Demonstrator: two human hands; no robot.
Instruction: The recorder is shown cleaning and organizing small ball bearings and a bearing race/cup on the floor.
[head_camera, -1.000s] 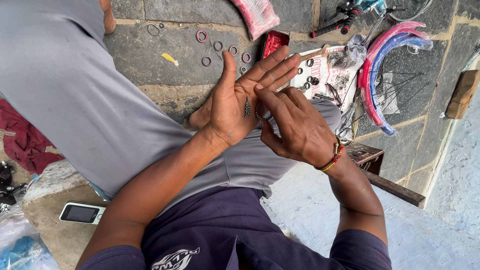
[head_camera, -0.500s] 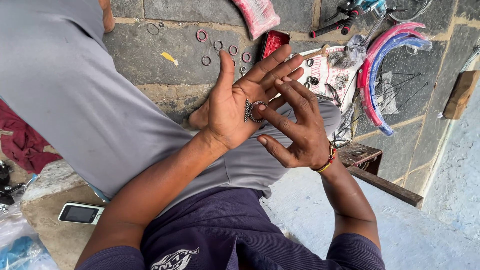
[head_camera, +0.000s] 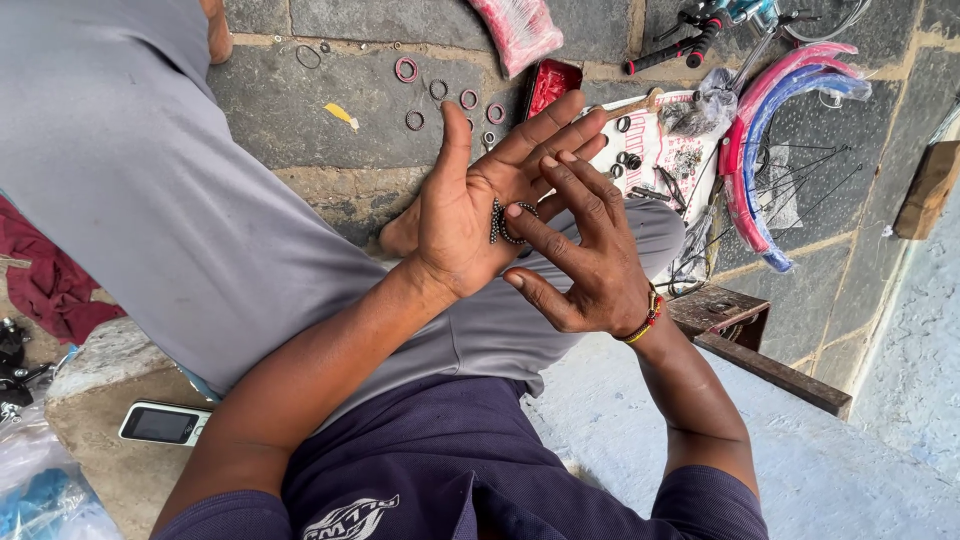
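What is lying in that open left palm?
A small dark ring of bearing balls rests in the left hand. A fingertip of the right hand touches it, covering part of the ring.

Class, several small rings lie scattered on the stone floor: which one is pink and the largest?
The pink ring, lying left of the smaller rings, just above the left hand's thumb. The others are smaller or darker.

A phone with a dark screen lies lower left on a stone slab — a pink plastic packet at top, a clear plastic bag in the bottom-left corner.
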